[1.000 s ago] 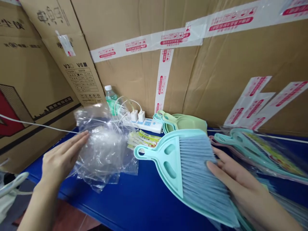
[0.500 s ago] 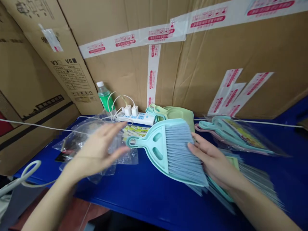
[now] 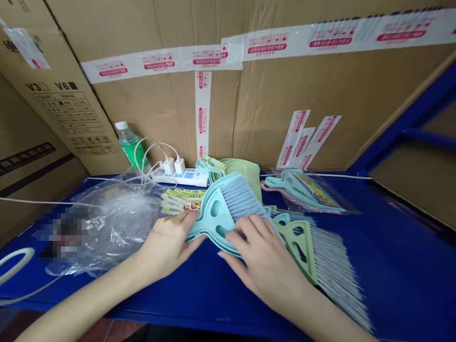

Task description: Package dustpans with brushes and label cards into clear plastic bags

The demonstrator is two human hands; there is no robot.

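A turquoise hand brush [image 3: 245, 194] with blue-grey bristles lies face up in a matching dustpan [image 3: 210, 194], the two held together above the table. My left hand [image 3: 174, 237] is closed around their handle end. My right hand [image 3: 260, 251] grips the near side, its fingers bent over the brush head and bristles and its thumb below the dustpan's edge. Just beyond my right hand lie more brushes, among them a green brush [image 3: 309, 256] with grey bristles. Behind the held pair, several green and turquoise dustpans [image 3: 245, 168] are stacked.
Crumpled clear plastic bags [image 3: 121, 218] cover the table's left side. Printed cards [image 3: 181, 199] lie near a white power strip [image 3: 192, 177] with plugs and cables. A bottle [image 3: 130, 145] stands against the cardboard [image 3: 160, 104]. A bagged brush and dustpan set [image 3: 302, 190] rests at the right.
My left hand has moved in and closed on the handles. My right hand has shifted from the bristle end to the near side of the brush head. The view has turned right.
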